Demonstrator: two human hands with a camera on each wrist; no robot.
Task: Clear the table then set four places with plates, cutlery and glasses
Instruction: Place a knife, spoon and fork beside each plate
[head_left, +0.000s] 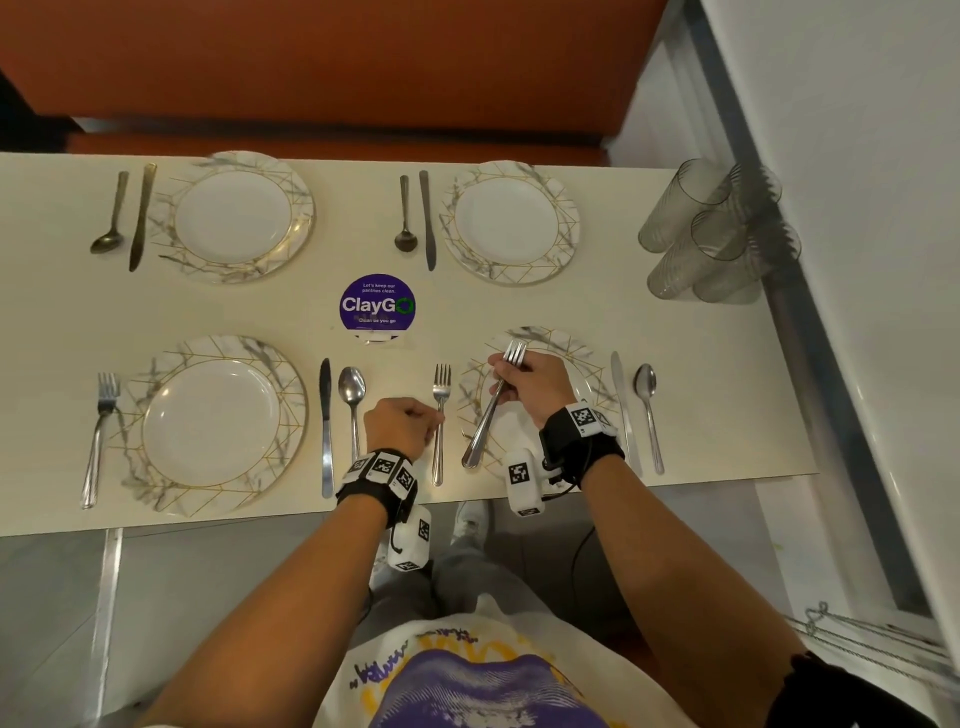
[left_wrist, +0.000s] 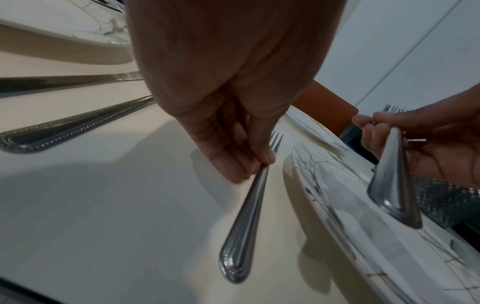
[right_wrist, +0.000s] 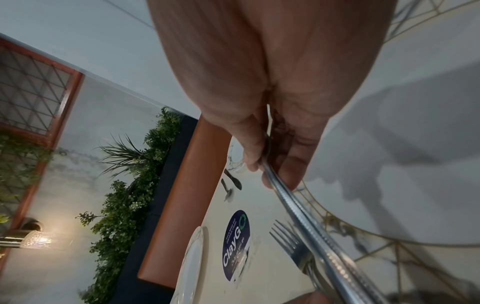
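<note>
My left hand (head_left: 434, 418) pinches the handle of a fork (head_left: 440, 395) that lies flat on the cream table (head_left: 467, 306), just left of the near-right plate (head_left: 550, 338). The left wrist view shows those fingers (left_wrist: 249, 164) on that fork (left_wrist: 246, 216). My right hand (head_left: 511, 376) grips another fork (head_left: 488, 415) by its neck above the same plate, tines pointing away and handle slanting toward me. I cannot tell whether it is one fork or two stacked. The right wrist view shows that handle (right_wrist: 311, 226) over the plate (right_wrist: 415, 144).
Three more marbled plates (head_left: 234, 218) (head_left: 509, 223) (head_left: 213, 426) are laid, each with a knife and spoon beside it. The near-left plate also has a fork (head_left: 101, 426). Several clear glasses (head_left: 711, 228) cluster at the far right end. A purple sticker (head_left: 377, 304) marks the centre. An orange bench lies beyond.
</note>
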